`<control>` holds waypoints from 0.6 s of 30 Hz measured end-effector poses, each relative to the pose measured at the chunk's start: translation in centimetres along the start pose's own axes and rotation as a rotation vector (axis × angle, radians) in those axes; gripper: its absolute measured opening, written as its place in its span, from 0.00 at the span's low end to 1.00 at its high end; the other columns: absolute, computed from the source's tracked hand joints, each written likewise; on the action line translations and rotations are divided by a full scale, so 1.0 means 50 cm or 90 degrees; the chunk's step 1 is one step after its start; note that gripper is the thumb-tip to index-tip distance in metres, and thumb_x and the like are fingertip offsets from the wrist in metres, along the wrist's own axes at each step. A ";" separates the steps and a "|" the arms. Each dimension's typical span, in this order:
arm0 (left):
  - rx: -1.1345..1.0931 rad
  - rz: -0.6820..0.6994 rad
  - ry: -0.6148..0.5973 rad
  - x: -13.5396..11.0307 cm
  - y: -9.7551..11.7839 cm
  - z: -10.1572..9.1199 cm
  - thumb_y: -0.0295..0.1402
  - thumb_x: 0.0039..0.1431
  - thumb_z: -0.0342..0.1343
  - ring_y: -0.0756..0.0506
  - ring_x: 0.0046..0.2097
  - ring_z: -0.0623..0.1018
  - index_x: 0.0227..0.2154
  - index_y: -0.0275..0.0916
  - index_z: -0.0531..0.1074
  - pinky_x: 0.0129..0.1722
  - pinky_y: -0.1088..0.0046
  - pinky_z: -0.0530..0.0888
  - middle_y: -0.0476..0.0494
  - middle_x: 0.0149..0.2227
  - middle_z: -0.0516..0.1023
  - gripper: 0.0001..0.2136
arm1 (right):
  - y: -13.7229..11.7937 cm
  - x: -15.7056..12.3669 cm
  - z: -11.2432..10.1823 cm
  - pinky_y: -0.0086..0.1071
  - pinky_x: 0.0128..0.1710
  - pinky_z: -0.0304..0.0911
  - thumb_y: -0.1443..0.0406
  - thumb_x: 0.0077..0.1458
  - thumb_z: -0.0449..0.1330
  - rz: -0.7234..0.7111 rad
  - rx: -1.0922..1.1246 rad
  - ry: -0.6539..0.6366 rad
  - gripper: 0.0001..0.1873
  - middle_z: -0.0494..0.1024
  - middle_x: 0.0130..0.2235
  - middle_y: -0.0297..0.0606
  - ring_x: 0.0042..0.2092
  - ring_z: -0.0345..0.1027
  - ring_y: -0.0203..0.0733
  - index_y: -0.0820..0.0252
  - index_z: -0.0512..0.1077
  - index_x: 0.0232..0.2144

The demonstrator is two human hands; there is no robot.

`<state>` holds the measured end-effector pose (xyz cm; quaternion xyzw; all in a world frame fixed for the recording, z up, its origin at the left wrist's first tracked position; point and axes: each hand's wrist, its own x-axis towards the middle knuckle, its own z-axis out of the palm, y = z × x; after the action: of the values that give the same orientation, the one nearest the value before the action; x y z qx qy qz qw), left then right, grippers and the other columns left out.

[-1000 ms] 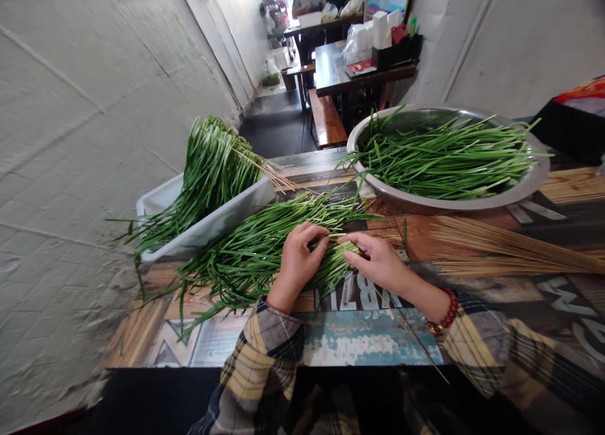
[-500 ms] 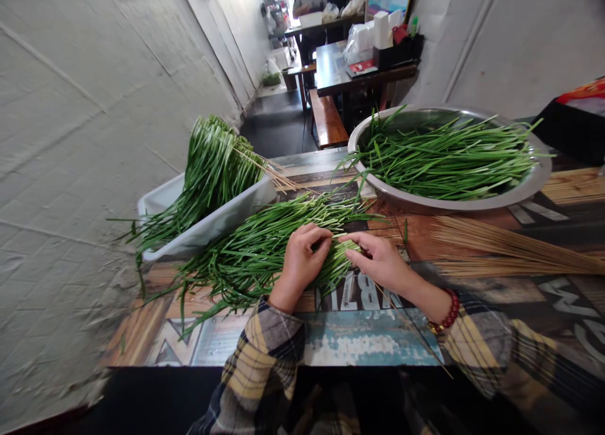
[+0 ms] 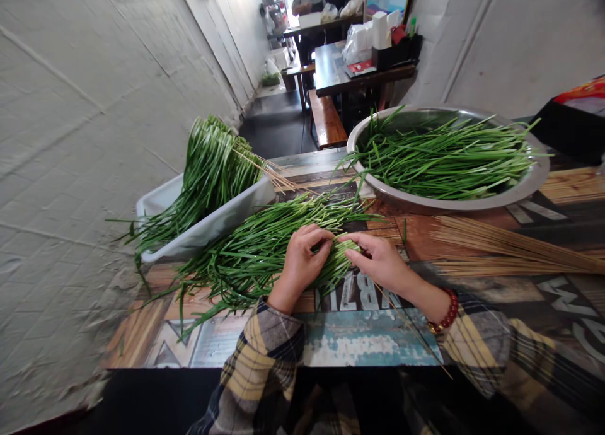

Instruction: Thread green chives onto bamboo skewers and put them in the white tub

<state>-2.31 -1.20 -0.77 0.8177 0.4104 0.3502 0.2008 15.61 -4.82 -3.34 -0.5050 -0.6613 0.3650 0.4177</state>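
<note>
A loose pile of garlic chives [image 3: 255, 239] lies across the table, cut pale ends toward the right. My left hand [image 3: 305, 258] rests over the pile, thumb and forefinger pinched together at the chive stems. Close beside it, my right hand [image 3: 375, 258] has its curled fingers closed on the pale stem ends; its fingertips almost meet the left hand's. Thin bamboo skewers [image 3: 411, 324] run from under my right hand down past the table's front edge. Their upper ends are hidden by the hand and the chives.
Left, a white tray [image 3: 255, 198] bears chives threaded on skewers. A steel basin [image 3: 472, 203] of chives stands back right. More bamboo skewers [image 3: 510, 246] lie at right. Behind are a bench [image 3: 327, 120], another table [image 3: 328, 60] and a seated person [image 3: 308, 0]. A wall [image 3: 70, 139] borders the left.
Both hands stay in nearly the same place on the chives, with hardly any finger movement. The whole view has shifted very slightly.
</note>
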 end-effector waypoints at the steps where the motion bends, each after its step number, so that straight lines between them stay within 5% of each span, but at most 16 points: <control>1: -0.003 0.001 0.001 0.000 0.001 0.000 0.26 0.57 0.54 0.47 0.34 0.73 0.30 0.39 0.76 0.36 0.70 0.69 0.46 0.29 0.76 0.06 | -0.001 0.000 0.000 0.32 0.35 0.65 0.65 0.55 0.57 0.001 -0.001 0.000 0.15 0.81 0.38 0.39 0.34 0.72 0.40 0.61 0.75 0.44; 14: -0.037 0.001 -0.009 0.000 0.000 -0.001 0.26 0.58 0.54 0.46 0.35 0.74 0.31 0.39 0.76 0.37 0.69 0.70 0.46 0.30 0.77 0.06 | 0.004 0.000 0.003 0.31 0.33 0.64 0.65 0.54 0.56 0.012 0.010 0.008 0.15 0.80 0.37 0.39 0.33 0.71 0.39 0.60 0.74 0.44; 18: -0.038 -0.003 -0.009 -0.001 0.000 0.000 0.26 0.58 0.55 0.46 0.34 0.73 0.31 0.39 0.76 0.37 0.69 0.69 0.46 0.29 0.76 0.06 | 0.008 -0.001 0.005 0.29 0.28 0.63 0.66 0.54 0.57 0.033 0.053 0.019 0.22 0.74 0.29 0.34 0.28 0.66 0.37 0.60 0.67 0.52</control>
<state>-2.35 -1.22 -0.77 0.8128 0.4000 0.3564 0.2286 15.51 -4.78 -3.81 -0.5094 -0.6259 0.3952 0.4389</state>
